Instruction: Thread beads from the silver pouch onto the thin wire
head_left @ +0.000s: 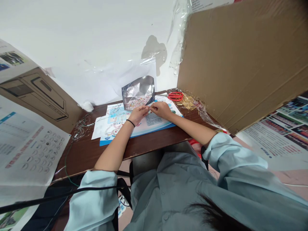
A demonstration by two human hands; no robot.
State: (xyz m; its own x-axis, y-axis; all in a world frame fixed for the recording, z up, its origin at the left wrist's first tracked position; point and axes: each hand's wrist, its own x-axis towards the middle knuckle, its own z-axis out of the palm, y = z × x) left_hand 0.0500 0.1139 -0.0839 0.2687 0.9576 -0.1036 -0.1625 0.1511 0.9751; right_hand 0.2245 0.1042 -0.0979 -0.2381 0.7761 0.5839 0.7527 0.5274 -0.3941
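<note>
My left hand [139, 115], with a black band at the wrist, has its thumb and fingers pinched together. Fingertip to fingertip with it, my right hand [161, 110] is pinched too. What lies between the fingertips is too small to make out. Just behind them an open silver bag [138, 93] holds many small pink and pale beads [136, 103]. Both hands are over a printed sheet [154, 121], on whose left part lie loops of strung beads [113, 129].
Red-handled scissors [175, 96] lie behind my right hand, beside a pile of thin gold-coloured pins [187, 102]. Tangled clear thread [81, 128] is at the left of the brown table [146, 141]. Cardboard panels [240, 61] stand at both sides, with a white wall behind.
</note>
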